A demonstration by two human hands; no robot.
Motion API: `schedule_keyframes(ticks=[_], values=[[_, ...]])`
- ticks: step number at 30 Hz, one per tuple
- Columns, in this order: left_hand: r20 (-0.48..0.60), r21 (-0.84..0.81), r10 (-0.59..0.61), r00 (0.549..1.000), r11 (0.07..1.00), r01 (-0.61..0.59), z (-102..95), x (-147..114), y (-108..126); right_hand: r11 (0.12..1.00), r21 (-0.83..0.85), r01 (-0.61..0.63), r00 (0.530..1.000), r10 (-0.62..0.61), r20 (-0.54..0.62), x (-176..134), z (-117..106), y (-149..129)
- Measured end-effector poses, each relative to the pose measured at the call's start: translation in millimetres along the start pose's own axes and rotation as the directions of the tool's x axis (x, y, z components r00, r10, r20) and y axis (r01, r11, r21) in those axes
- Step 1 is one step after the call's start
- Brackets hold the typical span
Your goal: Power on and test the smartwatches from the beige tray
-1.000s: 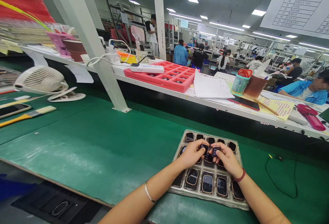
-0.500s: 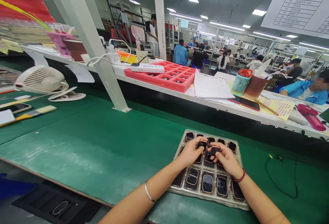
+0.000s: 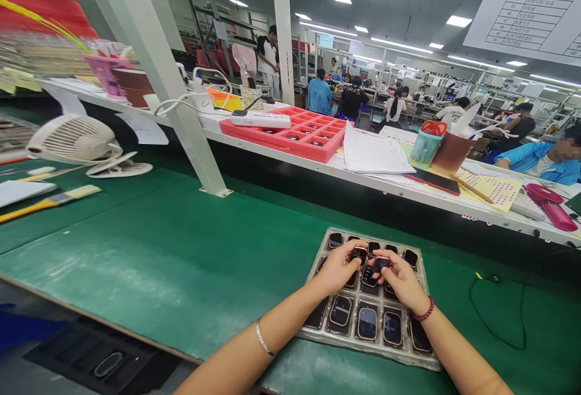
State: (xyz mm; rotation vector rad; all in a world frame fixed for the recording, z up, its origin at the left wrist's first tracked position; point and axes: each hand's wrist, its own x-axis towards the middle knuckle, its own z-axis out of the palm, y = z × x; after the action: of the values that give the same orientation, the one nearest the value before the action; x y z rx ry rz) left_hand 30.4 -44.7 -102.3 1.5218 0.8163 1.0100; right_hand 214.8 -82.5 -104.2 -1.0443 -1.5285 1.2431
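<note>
A clear plastic tray (image 3: 358, 345) lies on the green bench, its pockets filled with several dark smartwatches that have gold-coloured rims. Over its middle, my left hand (image 3: 339, 267) is closed on one smartwatch (image 3: 359, 254), thumb on its face. Close by on the right, my right hand (image 3: 400, 280) pinches a second smartwatch (image 3: 381, 264) between thumb and fingers. The two held watches are side by side, slightly apart. In the front row, a smartwatch (image 3: 367, 322) rests in its pocket. My hands hide parts of the middle and back rows.
A red foam tray (image 3: 313, 152) with small parts sits on the white shelf behind, near papers (image 3: 374, 150) and a pen cup (image 3: 426, 146). A white fan (image 3: 75, 139) and a brush (image 3: 59, 199) lie left. A slanted post (image 3: 181, 117) meets the bench. A thin cable (image 3: 472, 310) lies right.
Both hands stay over the tray with their watches. The left watch's screen now shows light lines. At far left, a co-worker's white item has shifted over the dark phone-like object.
</note>
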Motion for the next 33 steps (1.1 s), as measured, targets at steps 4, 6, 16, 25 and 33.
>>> schedule_keyframes(ticks=[4,6,16,25,33], values=[[0.006,0.042,0.011,1.000,0.999,-0.011,0.0,0,1,1.000,0.013,-0.004,1.000,0.004,0.000,1,-1,0],[0.007,0.077,0.025,1.000,0.997,-0.025,-0.3,-1,2,0.999,0.029,-0.013,1.000,0.013,-0.005,2,-1,1],[0.007,0.040,-0.014,1.000,0.999,0.014,-0.5,0,0,0.999,0.028,-0.032,0.999,0.032,0.003,-1,0,-3],[0.015,0.077,0.039,0.999,0.996,-0.040,-1.8,0,-5,0.998,0.061,-0.033,0.999,0.034,-0.020,4,-3,4],[0.038,0.061,0.051,0.998,0.997,-0.053,-1.7,1,-11,0.999,0.042,-0.027,1.000,0.027,-0.005,2,-2,2]])
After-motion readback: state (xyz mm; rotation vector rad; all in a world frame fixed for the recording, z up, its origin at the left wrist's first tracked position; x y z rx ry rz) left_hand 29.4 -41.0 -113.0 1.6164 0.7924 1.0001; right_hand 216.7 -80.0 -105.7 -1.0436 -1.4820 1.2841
